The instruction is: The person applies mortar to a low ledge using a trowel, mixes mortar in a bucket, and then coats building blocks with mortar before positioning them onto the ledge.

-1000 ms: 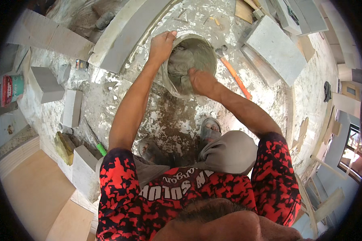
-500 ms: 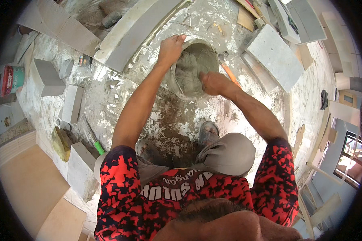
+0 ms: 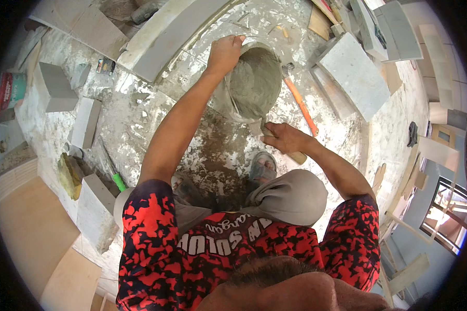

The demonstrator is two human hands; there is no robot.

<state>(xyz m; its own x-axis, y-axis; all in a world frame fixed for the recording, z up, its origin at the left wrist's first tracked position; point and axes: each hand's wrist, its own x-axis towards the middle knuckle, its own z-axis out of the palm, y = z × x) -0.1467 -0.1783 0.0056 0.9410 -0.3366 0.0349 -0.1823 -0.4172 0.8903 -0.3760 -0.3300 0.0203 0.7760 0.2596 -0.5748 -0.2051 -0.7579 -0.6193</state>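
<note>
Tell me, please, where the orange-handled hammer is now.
In the head view, the orange-handled hammer lies on the floor to the right of the bucket, between it and the large grey block.

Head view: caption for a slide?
Left hand grips a bucket of grey mortar by its rim; right hand holds a trowel.

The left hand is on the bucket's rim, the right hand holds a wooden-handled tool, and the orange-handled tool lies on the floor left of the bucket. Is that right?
Not quite: the head view shows the orange-handled tool on the floor right of the bucket. The left hand is on its rim, and the right hand holds a wooden-handled tool.
</note>
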